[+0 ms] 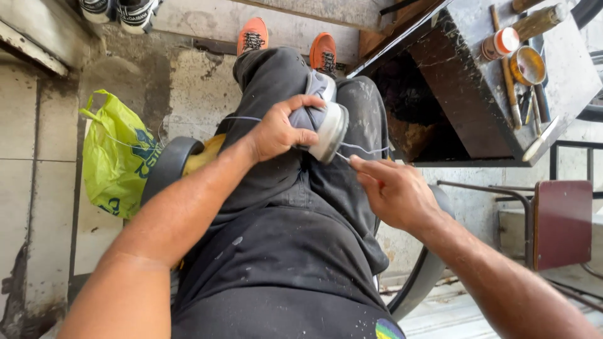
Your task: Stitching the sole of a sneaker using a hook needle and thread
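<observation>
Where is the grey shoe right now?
In the head view the grey shoe lies mid-frame on the person's lap, gripped by the left hand, with the right hand just below-right.

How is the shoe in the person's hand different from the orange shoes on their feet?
The held shoe is grey with a white sole; the orange shoes are bright orange with dark laces. The grey shoe lies on the lap, gripped by the left hand, while the orange ones are worn on the floor. A thin thread runs by the grey shoe near the right hand; none shows at the orange pair. Both look like sneakers.
</observation>
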